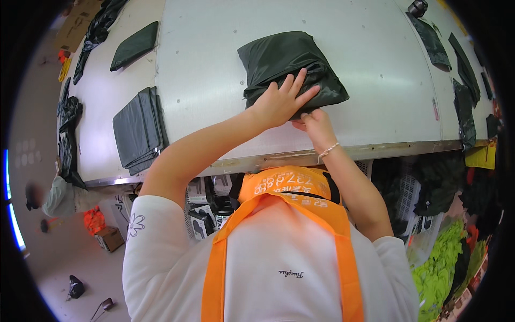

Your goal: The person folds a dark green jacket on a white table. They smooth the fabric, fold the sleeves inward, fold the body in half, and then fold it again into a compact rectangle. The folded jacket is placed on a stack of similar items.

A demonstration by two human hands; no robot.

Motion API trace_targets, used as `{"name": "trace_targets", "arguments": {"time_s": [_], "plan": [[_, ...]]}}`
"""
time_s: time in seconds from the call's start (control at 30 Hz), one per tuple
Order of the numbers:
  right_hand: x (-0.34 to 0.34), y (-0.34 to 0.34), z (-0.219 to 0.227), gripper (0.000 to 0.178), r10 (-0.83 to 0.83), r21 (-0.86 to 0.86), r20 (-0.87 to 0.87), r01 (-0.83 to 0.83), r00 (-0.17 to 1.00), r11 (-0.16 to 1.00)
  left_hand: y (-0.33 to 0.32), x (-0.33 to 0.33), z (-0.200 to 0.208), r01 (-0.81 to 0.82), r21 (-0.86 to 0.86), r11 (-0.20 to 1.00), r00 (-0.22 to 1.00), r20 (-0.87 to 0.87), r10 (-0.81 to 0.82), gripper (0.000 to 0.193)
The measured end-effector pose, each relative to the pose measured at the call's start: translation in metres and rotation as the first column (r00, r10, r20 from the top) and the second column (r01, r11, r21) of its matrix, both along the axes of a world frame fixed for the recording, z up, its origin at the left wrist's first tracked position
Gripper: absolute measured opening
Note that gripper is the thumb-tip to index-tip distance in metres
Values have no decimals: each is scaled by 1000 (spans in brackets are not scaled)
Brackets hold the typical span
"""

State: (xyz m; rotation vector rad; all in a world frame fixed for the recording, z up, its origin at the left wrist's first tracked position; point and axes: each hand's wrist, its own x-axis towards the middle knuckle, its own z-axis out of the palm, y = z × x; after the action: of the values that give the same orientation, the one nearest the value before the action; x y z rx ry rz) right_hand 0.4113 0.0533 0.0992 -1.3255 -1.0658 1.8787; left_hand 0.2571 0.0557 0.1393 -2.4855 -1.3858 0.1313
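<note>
We look down from our own head at our two bare hands working on a folded dark green garment (pixel 289 67) that lies on a wide white table (pixel 375 96), near its front edge and a little right of the middle. Our left hand (pixel 281 99) lies flat and open on the bundle's near corner, fingers spread and pressing the fabric down. Our right hand (pixel 316 124), with a bead bracelet (pixel 328 150) at the wrist, sits just beside it at the bundle's lower edge; its fingers curl in toward the cloth, but we cannot tell whether they pinch a fold or only touch it. The material looks thin, shiny and crinkled, so we judge it light, soft and rather slippery, likely to spring open unless held flat; the folded near edge and its corners seem the best places to take hold. An orange apron (pixel 289 214) over a white shirt fills the lower view. Farther left on the table rests a stack of flat dark folded pieces (pixel 138 129), with one more dark piece (pixel 134 45) beyond it. More dark items (pixel 464 96) line the right edge, and bright green fabric (pixel 440 263) lies piled below the table at the right.
</note>
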Motion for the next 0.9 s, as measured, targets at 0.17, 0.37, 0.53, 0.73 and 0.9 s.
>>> {"name": "trace_targets", "arguments": {"time_s": [0.17, 0.37, 0.53, 0.73, 0.9], "plan": [[20, 4, 15, 17, -257, 580, 101, 152, 961, 800, 22, -1, 23, -33, -193, 981, 955, 285, 88, 77], [11, 41, -1, 17, -130, 322, 947, -875, 294, 361, 43, 10, 23, 23, -317, 948, 916, 387, 107, 75], [46, 56, -13, 28, -206, 317, 945, -858, 253, 404, 51, 16, 8, 7, -350, 937, 930, 346, 123, 74], [106, 88, 2, 37, -189, 181, 971, -963, 143, 200, 54, 74, -38, -18, -255, 967, 999, 32, 27, 54], [119, 120, 23, 32, -147, 123, 984, -986, 105, 115, 48, 98, -44, -61, -325, 944, 997, -58, 45, 54]]}}
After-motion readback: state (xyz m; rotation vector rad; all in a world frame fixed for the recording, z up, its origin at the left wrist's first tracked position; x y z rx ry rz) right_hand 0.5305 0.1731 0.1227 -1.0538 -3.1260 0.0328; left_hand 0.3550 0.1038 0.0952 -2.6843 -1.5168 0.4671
